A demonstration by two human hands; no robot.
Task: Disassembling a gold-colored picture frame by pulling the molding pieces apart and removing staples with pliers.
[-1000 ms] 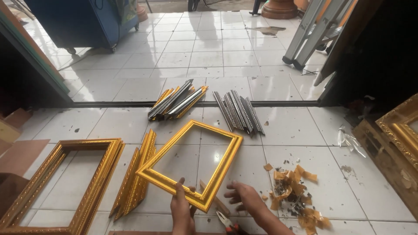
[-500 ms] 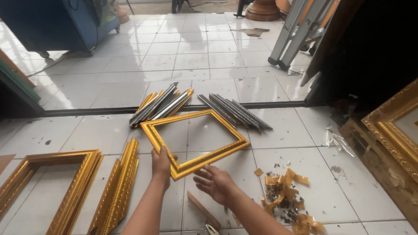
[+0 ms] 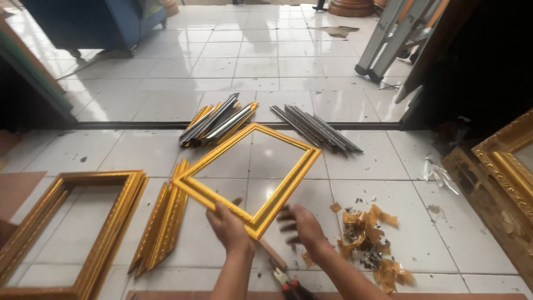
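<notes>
I see the left hand (image 3: 229, 226) clenched on the near edge of a gold picture frame (image 3: 248, 176), holding it tilted above the white tiled floor (image 3: 388, 183). The right hand (image 3: 302, 225) is released, fingers spread and blurred, just beside the frame's lower corner without gripping it. Loose gold moulding strips (image 3: 161, 222) lie left of the frame, torn gold scraps (image 3: 369, 233) to its right, and red-handled pliers (image 3: 288, 284) near the wrists.

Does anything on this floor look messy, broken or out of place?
Yes. A heap of torn gold scraps and dark bits litters the tiles right of the right hand. Clear shards or plastic bits lie near the ornate frame. The left hand holds a gold frame tilted.
</notes>
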